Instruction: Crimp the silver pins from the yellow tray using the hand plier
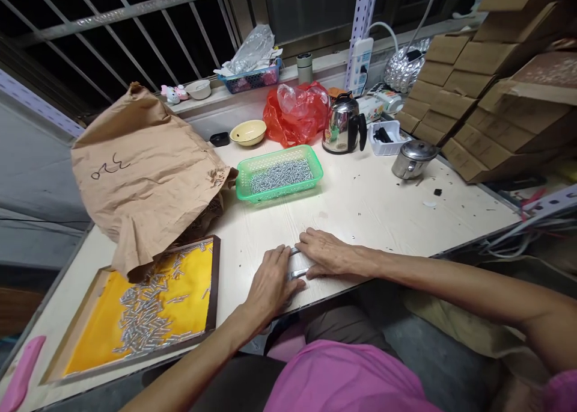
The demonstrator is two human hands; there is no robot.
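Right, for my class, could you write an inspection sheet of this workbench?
Surface: pale tabletop, dark specks on its right side.
Work items: partly covered metal piece; small metal parts in a green basket and on a yellow-lined tray.
Clutter: brown paper bag overhanging the tray; red plastic bag, kettle, lidded metal cup.
Hands: left hand and right hand at the metal piece; grip unclear.
Cables: white cable by the power strip; pale cables beyond the right edge.
Surroundings: cardboard boxes stacked right; barred window behind.
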